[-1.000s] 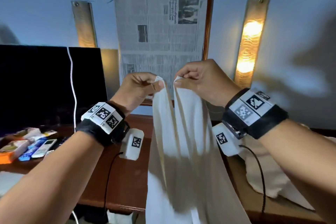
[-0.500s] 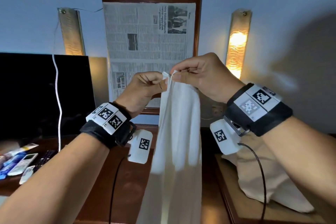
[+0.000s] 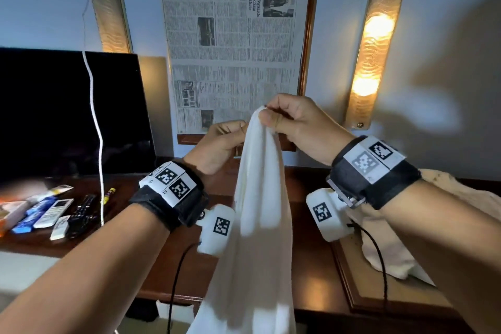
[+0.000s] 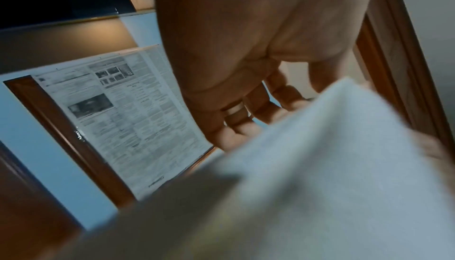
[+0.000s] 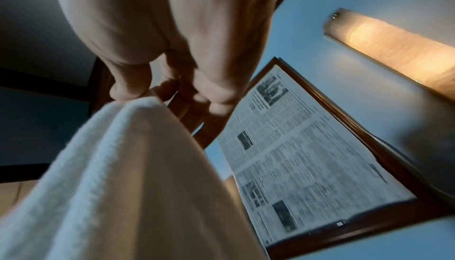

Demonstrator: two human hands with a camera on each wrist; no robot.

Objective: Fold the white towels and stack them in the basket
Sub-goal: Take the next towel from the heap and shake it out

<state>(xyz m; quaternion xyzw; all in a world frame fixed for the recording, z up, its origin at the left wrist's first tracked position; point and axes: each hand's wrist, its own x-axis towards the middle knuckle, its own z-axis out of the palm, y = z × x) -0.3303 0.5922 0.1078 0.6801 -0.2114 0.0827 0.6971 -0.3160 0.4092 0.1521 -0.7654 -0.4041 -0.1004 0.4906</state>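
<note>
A white towel (image 3: 257, 225) hangs doubled lengthwise in the air in front of the newspaper (image 3: 233, 43) pinned to the wall, its upper end gathered at a single point just below the paper's lower edge and its length trailing down past the worktop (image 3: 306, 260) and out of the head view. The right hand (image 3: 295, 127) pinches the gathered top between thumb and curled fingers; the wrist view shows the thumb pressed on the terry cloth (image 5: 128, 166). The left hand (image 3: 219, 144), just left of that pinch and a little lower, has its fingers curled against the towel's edge, though whether it truly grips cloth or only touches it cannot be told; in its own wrist view the towel (image 4: 320, 166) hides the fingertips.

The first fold appears to be in hand, with corners brought together at the top. The next move seemingly calls for halving the hanging length, either by laying it on the worktop or by catching the lower end, which means one hand must let go without losing the matched corners.

More pale cloth (image 3: 401, 230) lies heaped right of the newspaper and below it. No basket is in view. A dark screen (image 3: 67, 111) stands left of the newspaper, remotes (image 3: 70, 211) on the worktop before it; a lit lamp (image 3: 374, 49) glows on the right.
</note>
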